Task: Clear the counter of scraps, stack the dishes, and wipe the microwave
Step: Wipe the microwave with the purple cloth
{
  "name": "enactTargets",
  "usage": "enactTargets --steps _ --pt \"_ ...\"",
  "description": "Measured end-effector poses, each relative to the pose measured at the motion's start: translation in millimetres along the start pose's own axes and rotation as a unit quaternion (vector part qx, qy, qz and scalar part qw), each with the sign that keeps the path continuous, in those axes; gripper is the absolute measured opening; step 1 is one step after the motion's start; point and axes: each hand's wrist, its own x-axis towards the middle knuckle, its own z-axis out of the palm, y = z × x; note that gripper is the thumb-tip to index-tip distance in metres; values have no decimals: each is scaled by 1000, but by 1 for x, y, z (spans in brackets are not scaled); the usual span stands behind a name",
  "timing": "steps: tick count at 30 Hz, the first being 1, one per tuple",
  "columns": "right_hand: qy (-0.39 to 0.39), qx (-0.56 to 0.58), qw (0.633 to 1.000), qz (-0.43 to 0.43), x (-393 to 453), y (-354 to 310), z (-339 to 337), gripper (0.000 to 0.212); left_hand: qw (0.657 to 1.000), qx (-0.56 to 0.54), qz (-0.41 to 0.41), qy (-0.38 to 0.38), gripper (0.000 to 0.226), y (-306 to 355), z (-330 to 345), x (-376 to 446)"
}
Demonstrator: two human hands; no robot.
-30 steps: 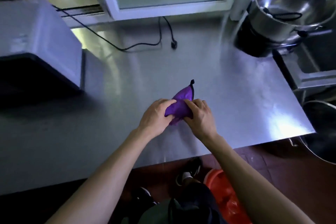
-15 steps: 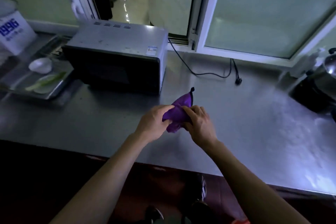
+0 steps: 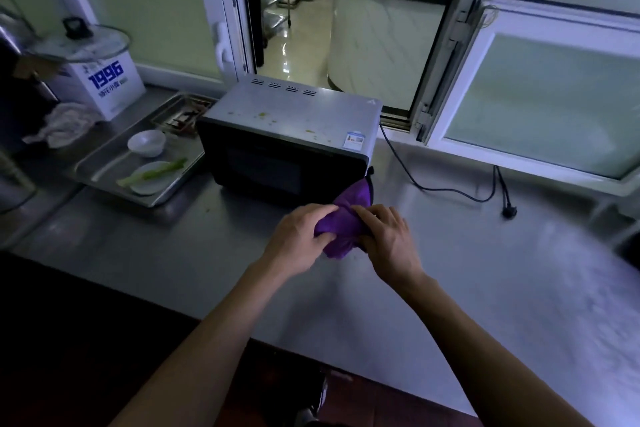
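A bunched purple cloth is held over the steel counter, just in front of the microwave's right front corner. My left hand grips its left side and my right hand grips its right side. The grey microwave stands behind, with small yellow-green specks on its top and its dark door shut. To its left a metal tray carries a white bowl and a white plate with a green vegetable scrap lying across it.
A white box marked 1996 with a glass lid on top stands at the back left, a crumpled white rag beside it. The microwave's cord and unplugged plug lie to the right. Behind is an open serving window.
The view has swung left and up, bringing the microwave and tray to the middle. Both hands keep hold of the purple cloth, now closer to the microwave's front right corner.
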Motion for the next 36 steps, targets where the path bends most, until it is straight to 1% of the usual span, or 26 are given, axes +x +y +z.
enactTargets --steps 7,10,15,18,20,23,28,30,33,36 --pt "22 13 1000 11 73 0 11 53 999 42 22 -2 52 -27 -29 65" --pt "43 4 999 26 102 11 12 53 998 50 41 -5 52 -32 -34 96" --pt "73 -9 995 61 145 38 17 56 992 98 76 5 53 -32 -30 153" --pt "73 -8 994 78 169 48 23 57 989 123 78 8 52 -35 -29 180" --pt "58 -6 993 98 184 52 28 56 988 140 65 11 49 -39 -29 194" --pt "25 11 991 128 199 54 32 55 989 135 54 9 39 -49 -33 205" --pt "-56 44 984 164 214 46 33 64 990 128 51 16 31 -72 -42 214" --pt "-89 26 980 174 222 41 38 68 990 133 47 22 30 -81 -48 217" --pt "-131 -36 972 193 233 31 52 80 989 141 48 22 30 -97 -58 222" --pt "-143 -73 966 204 242 22 70 79 985 168 48 1 32 -115 -70 226"
